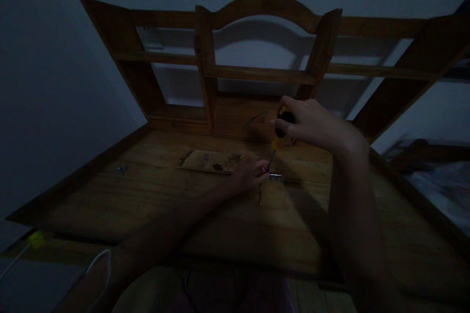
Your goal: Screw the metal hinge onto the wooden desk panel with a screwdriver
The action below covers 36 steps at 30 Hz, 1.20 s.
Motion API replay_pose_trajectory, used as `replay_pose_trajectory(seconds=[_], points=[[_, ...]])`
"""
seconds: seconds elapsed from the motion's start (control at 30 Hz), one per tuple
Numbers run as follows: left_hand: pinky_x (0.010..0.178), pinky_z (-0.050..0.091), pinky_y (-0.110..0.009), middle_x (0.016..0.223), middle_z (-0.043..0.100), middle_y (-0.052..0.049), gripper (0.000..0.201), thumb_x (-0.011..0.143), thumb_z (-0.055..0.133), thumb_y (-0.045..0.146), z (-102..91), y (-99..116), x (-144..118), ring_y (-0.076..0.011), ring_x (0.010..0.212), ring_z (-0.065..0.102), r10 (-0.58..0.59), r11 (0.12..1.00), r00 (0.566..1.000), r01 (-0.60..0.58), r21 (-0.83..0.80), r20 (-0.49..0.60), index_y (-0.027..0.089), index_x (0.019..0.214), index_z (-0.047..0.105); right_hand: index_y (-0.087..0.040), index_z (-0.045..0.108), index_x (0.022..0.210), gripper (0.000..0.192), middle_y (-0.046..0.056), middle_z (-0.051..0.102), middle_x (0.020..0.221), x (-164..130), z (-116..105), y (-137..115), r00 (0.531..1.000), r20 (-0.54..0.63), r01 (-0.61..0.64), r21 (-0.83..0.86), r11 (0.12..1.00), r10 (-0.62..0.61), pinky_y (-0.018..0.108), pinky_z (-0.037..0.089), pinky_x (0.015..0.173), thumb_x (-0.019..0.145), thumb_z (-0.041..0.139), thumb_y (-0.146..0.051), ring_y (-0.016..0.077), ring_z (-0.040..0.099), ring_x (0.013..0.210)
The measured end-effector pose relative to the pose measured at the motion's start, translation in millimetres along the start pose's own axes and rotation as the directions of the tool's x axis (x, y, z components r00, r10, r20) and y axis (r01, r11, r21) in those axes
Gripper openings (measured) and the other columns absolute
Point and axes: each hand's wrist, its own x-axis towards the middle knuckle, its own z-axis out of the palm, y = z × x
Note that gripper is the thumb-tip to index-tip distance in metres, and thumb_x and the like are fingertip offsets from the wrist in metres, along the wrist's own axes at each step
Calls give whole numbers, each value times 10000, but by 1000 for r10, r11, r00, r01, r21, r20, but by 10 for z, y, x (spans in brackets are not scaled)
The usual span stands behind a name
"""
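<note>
Your right hand (pixel 312 124) is clenched around the black-and-yellow handle of a screwdriver (pixel 279 132), held nearly upright with its thin shaft slanting down to the left. The tip meets a small shiny metal bracket (pixel 273 176) lying on the brown wooden desk top (pixel 147 195); in this dim light you cannot tell whether the tip sits in a screw head. Your left hand (pixel 251 174) rests on the desk just beside the bracket, fingers pinched at its left end, touching it or whatever small fastener is there.

To do this well, keep the shaft in line with the fastener rather than leaning, and press down through your palm before you turn, so the tip is less likely to ride out. Keep the left fingertips on the bracket's edge, clear of the tip.

A pale rectangular board (pixel 213 160) lies flat just behind the left hand. Well apart to the left sits a small metal piece (pixel 120 170). Behind everything rises the arched wooden shelf unit (pixel 264 14).
</note>
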Motion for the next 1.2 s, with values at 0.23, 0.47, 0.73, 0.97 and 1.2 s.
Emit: replay_pose_trajectory(seconds=[0.23,0.47,0.73,0.97,1.2], points=[[757,485,-255,853,661,-2,150,840,642,185,-19,34,14,-149,810,635,-33,999,999,33,12,20,184,985,603,-195,595,1073,307,97,686,932,9,12,12,1000,-2,22,9,1000,-22,342,438,694,865,527,-410,263,634,818],[737,476,-241,850,659,3,137,838,654,187,-17,15,6,-142,799,630,-29,999,999,29,32,16,185,965,602,-221,610,1048,243,67,689,938,16,2,5,996,9,90,85,992,-91,333,440,714,863,538,-361,247,631,833],[744,483,-251,844,657,-1,159,834,660,197,-21,30,24,-146,797,626,-23,1000,1000,23,19,16,184,983,606,-197,609,1003,283,97,674,912,34,49,-1,997,-68,44,29,999,-42,347,435,715,886,539,-444,268,624,866],[746,489,-256,859,664,-11,153,846,648,206,-23,9,15,-149,798,634,-30,1000,999,30,2,32,181,991,609,-220,555,1145,333,60,679,954,7,4,29,994,13,104,145,984,-107,322,452,703,846,595,-362,232,633,837],[748,488,-252,844,662,3,153,842,656,201,-41,54,28,-146,798,632,-40,999,999,39,28,33,190,986,606,-209,565,1094,342,91,670,897,23,69,7,998,-51,50,30,998,-49,348,437,695,875,563,-473,273,625,846]])
